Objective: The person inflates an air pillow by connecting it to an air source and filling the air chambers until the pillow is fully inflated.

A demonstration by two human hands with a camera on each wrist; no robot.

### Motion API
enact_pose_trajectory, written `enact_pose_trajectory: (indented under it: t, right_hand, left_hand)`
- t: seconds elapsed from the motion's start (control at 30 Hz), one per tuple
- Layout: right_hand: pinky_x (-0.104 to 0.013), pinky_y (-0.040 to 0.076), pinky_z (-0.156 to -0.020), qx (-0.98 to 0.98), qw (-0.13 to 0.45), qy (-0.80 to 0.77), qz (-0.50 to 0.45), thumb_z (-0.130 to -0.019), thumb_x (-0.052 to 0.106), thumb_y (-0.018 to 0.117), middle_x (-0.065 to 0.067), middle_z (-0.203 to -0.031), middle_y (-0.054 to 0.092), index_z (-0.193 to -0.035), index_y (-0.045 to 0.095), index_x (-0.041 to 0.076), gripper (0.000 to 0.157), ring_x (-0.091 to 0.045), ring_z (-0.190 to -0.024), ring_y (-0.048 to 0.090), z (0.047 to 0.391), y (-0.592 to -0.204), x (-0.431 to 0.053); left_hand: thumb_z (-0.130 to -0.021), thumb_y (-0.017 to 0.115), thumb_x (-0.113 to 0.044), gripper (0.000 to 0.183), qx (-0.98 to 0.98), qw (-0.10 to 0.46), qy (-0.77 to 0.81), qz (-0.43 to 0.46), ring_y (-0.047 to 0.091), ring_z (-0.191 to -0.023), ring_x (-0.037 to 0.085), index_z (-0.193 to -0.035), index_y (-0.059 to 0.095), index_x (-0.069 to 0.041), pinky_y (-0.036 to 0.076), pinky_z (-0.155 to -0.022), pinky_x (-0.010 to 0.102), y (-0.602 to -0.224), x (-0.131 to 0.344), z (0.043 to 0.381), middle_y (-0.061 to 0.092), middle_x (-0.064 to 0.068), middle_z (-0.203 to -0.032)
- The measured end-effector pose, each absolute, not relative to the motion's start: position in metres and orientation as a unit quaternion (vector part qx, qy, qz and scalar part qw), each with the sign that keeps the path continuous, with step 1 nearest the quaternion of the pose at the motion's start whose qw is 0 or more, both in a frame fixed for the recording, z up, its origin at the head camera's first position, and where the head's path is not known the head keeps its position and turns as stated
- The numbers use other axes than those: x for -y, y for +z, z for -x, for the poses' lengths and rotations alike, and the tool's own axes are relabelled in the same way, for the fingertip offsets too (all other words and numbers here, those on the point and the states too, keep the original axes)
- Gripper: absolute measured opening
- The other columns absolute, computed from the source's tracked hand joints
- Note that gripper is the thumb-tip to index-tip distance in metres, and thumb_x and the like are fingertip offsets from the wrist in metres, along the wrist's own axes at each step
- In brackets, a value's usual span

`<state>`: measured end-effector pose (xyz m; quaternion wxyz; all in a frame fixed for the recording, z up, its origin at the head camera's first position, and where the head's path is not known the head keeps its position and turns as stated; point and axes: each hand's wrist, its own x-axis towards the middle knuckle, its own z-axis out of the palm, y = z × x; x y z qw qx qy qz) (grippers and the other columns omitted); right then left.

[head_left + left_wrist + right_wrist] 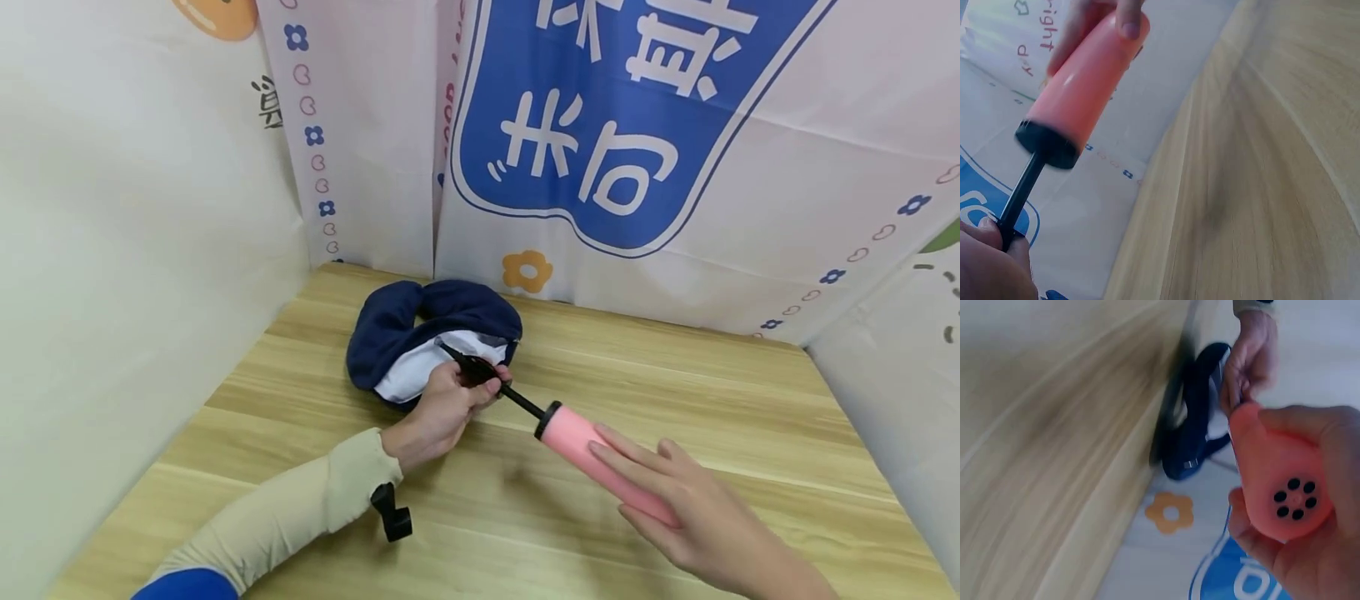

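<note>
A pink hand air pump [581, 450] with a black rod and black nozzle end slants between my two hands. My left hand [438, 408] grips the black end, its thumb and fingers around it. From there the thin nozzle tip [450, 350] reaches over the white inner part [408, 371] of a navy U-shaped neck pillow [375, 325], whose cover gapes along the near side. My right hand [690, 500] holds the pink barrel with fingers along one side and thumb opposite. In the right wrist view, the barrel's rounded end [1297, 500] shows a ring of small dark holes.
The pillow lies on a wood-grain table [675, 383], near its back edge. Behind rises a white printed sheet [375, 167] with a large blue sign, and pale walls [135, 208] close the sides. A black strap piece [392, 512] hangs at my left sleeve cuff.
</note>
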<state>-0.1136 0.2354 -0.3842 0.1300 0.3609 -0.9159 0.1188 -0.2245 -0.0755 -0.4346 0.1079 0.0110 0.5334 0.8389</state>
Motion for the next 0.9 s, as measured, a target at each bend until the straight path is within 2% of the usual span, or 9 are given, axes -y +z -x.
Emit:
enact_pose_trajectory:
  t: [0.13, 0.27, 0.4, 0.5, 0.6, 0.7, 0.77, 0.83, 0.9]
  right_hand:
    - [-0.005, 0.02, -0.121, 0.92, 0.124, 0.134, -0.346, -0.08, 0.015, 0.09, 0.016, -0.156, 0.057, -0.153, 0.055, 0.038, 0.084, -0.013, -0.116, 0.072, 0.103, -0.373, -0.256]
    - [-0.011, 0.046, -0.096, 0.907, 0.184, 0.127, -0.358, -0.071, 0.016, 0.088, 0.014, -0.147, 0.065, -0.145, 0.064, 0.036, 0.081, -0.003, -0.096, 0.067, 0.108, -0.372, -0.242]
    - [-0.019, 0.046, -0.063, 0.897, 0.217, 0.114, -0.369, -0.07, 0.02, 0.083, 0.011, -0.141, 0.07, -0.139, 0.07, 0.031, 0.071, -0.002, -0.084, 0.062, 0.122, -0.383, -0.208]
    - [-0.024, 0.053, -0.065, 0.908, 0.19, 0.094, -0.361, -0.078, 0.024, 0.082, 0.012, -0.148, 0.065, -0.145, 0.064, 0.033, 0.07, -0.005, -0.089, 0.065, 0.13, -0.39, -0.197]
    - [-0.026, 0.054, -0.068, 0.922, 0.136, 0.081, -0.353, -0.089, 0.027, 0.081, 0.014, -0.16, 0.053, -0.157, 0.051, 0.035, 0.074, -0.008, -0.097, 0.064, 0.13, -0.393, -0.201]
    - [-0.023, 0.05, -0.067, 0.928, 0.1, 0.081, -0.351, -0.093, 0.025, 0.081, 0.015, -0.166, 0.044, -0.162, 0.041, 0.037, 0.081, -0.006, -0.098, 0.056, 0.123, -0.391, -0.216]
    - [-0.02, 0.049, -0.069, 0.929, 0.099, 0.09, -0.345, -0.091, 0.022, 0.083, 0.016, -0.165, 0.045, -0.161, 0.042, 0.038, 0.083, -0.004, -0.098, 0.054, 0.116, -0.387, -0.229]
    - [-0.015, 0.052, -0.086, 0.929, 0.108, 0.097, -0.341, -0.088, 0.021, 0.085, 0.016, -0.163, 0.048, -0.159, 0.046, 0.039, 0.083, -0.006, -0.105, 0.063, 0.11, -0.381, -0.242]
    - [-0.008, 0.047, -0.094, 0.925, 0.131, 0.108, -0.341, -0.091, 0.028, 0.083, 0.016, -0.157, 0.055, -0.155, 0.052, 0.038, 0.072, -0.006, -0.106, 0.066, 0.106, -0.374, -0.252]
  left_hand:
    - [-0.101, 0.059, 0.01, 0.024, -0.529, 0.098, 0.843, 0.013, 0.071, -0.108, 0.011, -0.123, 0.053, 0.002, 0.057, -0.089, 0.016, -0.434, 0.08, 0.225, 0.072, 0.008, -0.115]
    - [-0.101, 0.058, 0.01, 0.025, -0.529, 0.092, 0.843, 0.032, 0.067, -0.115, 0.016, -0.126, 0.055, 0.006, 0.056, -0.091, 0.018, -0.439, 0.069, 0.221, 0.071, 0.011, -0.12]
    - [-0.102, 0.056, 0.009, 0.034, -0.551, 0.118, 0.825, 0.045, 0.062, -0.12, 0.018, -0.135, 0.053, 0.011, 0.054, -0.091, 0.017, -0.448, 0.056, 0.213, 0.065, 0.021, -0.136]
    - [-0.101, 0.056, 0.01, 0.034, -0.556, 0.116, 0.822, 0.041, 0.063, -0.117, 0.016, -0.135, 0.055, 0.011, 0.054, -0.088, 0.016, -0.452, 0.055, 0.215, 0.064, 0.024, -0.137]
    - [-0.1, 0.058, 0.012, 0.03, -0.548, 0.109, 0.829, 0.02, 0.069, -0.111, 0.014, -0.13, 0.055, 0.01, 0.056, -0.087, 0.016, -0.452, 0.061, 0.222, 0.072, 0.014, -0.12]
    - [-0.099, 0.059, 0.015, 0.031, -0.532, 0.111, 0.839, 0.003, 0.073, -0.105, 0.012, -0.128, 0.052, 0.007, 0.058, -0.09, 0.017, -0.447, 0.071, 0.231, 0.075, 0.001, -0.103]
    - [-0.099, 0.058, 0.015, 0.033, -0.527, 0.11, 0.843, -0.009, 0.074, -0.105, 0.012, -0.13, 0.05, 0.008, 0.058, -0.093, 0.018, -0.443, 0.078, 0.237, 0.075, -0.001, -0.102]
    - [-0.1, 0.058, 0.015, 0.034, -0.521, 0.102, 0.847, -0.008, 0.073, -0.104, 0.011, -0.132, 0.049, 0.007, 0.057, -0.095, 0.018, -0.438, 0.085, 0.242, 0.075, -0.001, -0.104]
    - [-0.101, 0.057, 0.014, 0.034, -0.518, 0.09, 0.85, 0.0, 0.072, -0.105, 0.01, -0.133, 0.049, 0.007, 0.057, -0.094, 0.017, -0.435, 0.09, 0.246, 0.074, -0.001, -0.106]
